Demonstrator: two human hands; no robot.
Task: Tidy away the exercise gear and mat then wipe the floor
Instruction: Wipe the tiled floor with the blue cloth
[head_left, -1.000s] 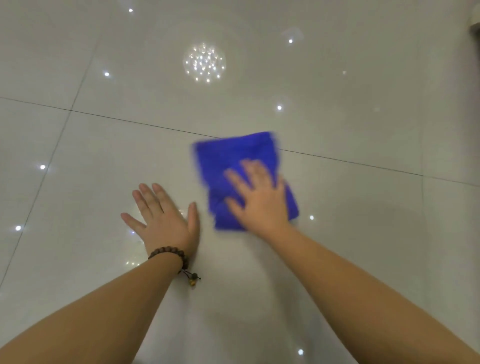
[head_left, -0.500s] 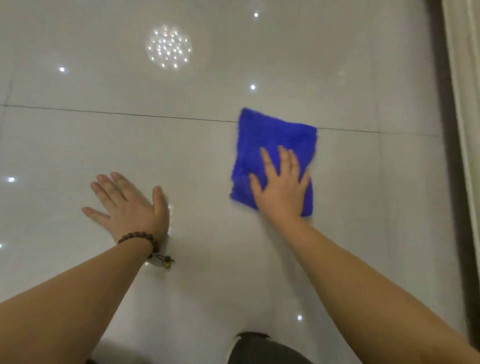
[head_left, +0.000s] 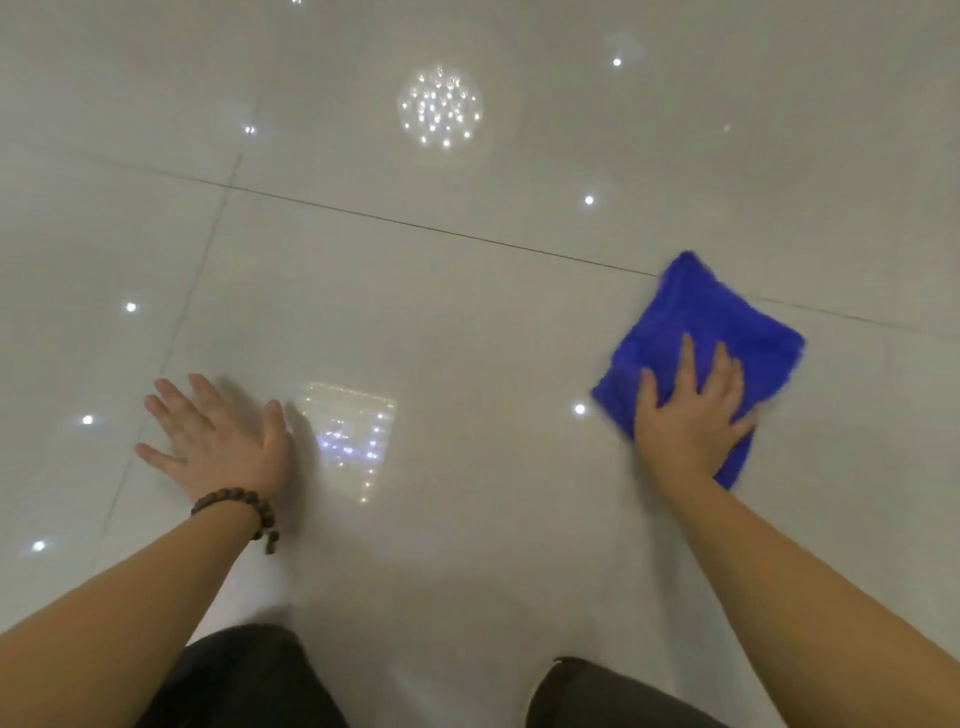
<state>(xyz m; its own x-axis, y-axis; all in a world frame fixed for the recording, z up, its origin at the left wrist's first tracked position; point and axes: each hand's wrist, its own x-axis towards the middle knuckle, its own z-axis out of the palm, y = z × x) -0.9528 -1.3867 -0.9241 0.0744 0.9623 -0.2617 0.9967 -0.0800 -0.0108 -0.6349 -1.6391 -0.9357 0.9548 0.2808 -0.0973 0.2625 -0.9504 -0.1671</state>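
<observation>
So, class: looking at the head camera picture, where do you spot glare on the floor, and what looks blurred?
Head view: the glossy floor mirrors ceiling lights, a round cluster and a square patch; the blue cloth is smeared at its edges under the right hand.

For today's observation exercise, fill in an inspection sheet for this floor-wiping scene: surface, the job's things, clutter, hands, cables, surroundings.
Surface: glossy pale tiled floor with dark grout lines and reflected ceiling lights.
Job's things: folded blue cloth flat on the floor, across a grout line; no mat or exercise gear seen.
Clutter: nothing seen.
Hands: right hand presses flat on the cloth, fingers spread; left hand rests flat on the bare tile, a beaded bracelet on its wrist.
Cables: nothing seen.
Surroundings: the person's dark-trousered knees at the bottom edge; nothing else seen.
</observation>
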